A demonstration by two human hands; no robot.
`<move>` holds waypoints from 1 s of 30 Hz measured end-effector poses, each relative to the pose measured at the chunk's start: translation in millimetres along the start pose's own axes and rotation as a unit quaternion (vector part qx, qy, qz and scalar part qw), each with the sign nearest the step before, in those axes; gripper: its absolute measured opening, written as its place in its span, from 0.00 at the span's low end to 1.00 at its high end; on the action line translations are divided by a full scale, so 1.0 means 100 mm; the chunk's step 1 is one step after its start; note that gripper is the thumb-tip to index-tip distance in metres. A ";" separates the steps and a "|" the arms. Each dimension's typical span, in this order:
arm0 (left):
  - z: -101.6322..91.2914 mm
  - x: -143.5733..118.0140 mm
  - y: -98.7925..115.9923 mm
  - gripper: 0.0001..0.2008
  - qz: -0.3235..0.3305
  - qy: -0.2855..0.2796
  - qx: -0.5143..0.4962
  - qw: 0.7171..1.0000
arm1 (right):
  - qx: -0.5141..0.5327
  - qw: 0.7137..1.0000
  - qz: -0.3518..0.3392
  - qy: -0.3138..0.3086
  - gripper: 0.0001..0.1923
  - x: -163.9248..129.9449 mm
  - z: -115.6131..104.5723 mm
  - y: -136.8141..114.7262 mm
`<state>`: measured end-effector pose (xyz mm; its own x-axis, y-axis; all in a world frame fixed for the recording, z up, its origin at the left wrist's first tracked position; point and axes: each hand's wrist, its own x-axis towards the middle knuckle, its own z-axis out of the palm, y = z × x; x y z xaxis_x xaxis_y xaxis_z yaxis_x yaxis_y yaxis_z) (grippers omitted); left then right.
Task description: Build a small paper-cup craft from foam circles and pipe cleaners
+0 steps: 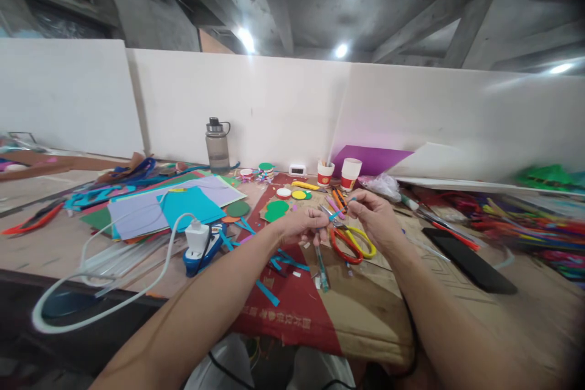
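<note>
Both hands up over the tabletop's middle, working a thin blue strip between the fingertips.
Left hand (307, 223) pinches the strip (337, 214), right hand (372, 213) pinches its other end; likely a fold or twist under way, needing a steady pull. Scissors (351, 242) lie just below; open cardboard (365, 304) lies toward the near edge.

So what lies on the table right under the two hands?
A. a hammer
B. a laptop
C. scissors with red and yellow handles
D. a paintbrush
C: the scissors, one handle loop red and one yellow, lie on the cardboard just below the left hand and right hand, which pinch a small blue strip between them.
</note>
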<state>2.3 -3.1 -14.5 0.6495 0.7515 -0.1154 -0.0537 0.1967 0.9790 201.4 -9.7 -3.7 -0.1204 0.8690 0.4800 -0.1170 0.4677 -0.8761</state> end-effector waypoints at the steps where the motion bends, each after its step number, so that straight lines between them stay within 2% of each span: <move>1: -0.01 0.02 -0.01 0.20 0.008 0.016 -0.010 1.000 | 0.003 0.999 -0.015 0.033 0.09 0.01 -0.01 0.01; 5: -0.05 0.13 -0.09 0.17 0.020 0.112 -0.054 0.992 | -0.044 0.974 -0.109 0.191 0.08 0.01 -0.03 -0.01; 7: -0.02 0.15 -0.11 0.17 0.013 0.129 -0.067 0.989 | -0.115 0.951 -0.182 0.224 0.07 -0.02 -0.02 -0.04; 9: 0.03 0.14 -0.11 0.18 0.012 0.113 -0.085 0.990 | -0.206 0.925 -0.249 0.199 0.06 -0.07 0.01 -0.06; 11: 0.09 0.11 -0.08 0.19 0.018 0.098 -0.111 0.989 | -0.286 0.899 -0.299 0.143 0.04 -0.12 0.06 -0.07; 15: 0.15 0.06 0.02 0.18 0.045 0.121 -0.142 0.982 | -0.347 0.866 -0.355 0.062 0.06 -0.18 0.15 -0.02; 19: 0.12 0.05 0.09 0.14 0.055 0.165 -0.129 0.976 | -0.365 0.854 -0.369 0.023 0.08 -0.19 0.16 0.02; 22: 0.11 0.03 0.12 0.17 0.031 0.182 -0.095 0.978 | -0.370 0.847 -0.380 0.031 0.09 -0.19 0.15 0.01; 26: 0.13 0.00 0.13 0.21 0.014 0.128 -0.062 0.990 | -0.364 0.839 -0.402 0.046 0.09 -0.19 0.13 -0.01; 28: 0.14 0.01 0.12 0.21 0.024 0.110 -0.064 0.992 | -0.369 0.843 -0.391 0.022 0.09 -0.19 0.13 0.00; 30: 0.13 0.03 0.11 0.19 0.052 0.121 -0.072 0.989 | -0.370 0.852 -0.371 -0.006 0.10 -0.18 0.14 0.02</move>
<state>13.4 -7.4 -1.9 0.4354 0.8975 -0.0701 -0.2295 0.1859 0.9554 189.2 -26.9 -13.5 -0.2940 0.2897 0.9109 0.4873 0.8652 -0.1179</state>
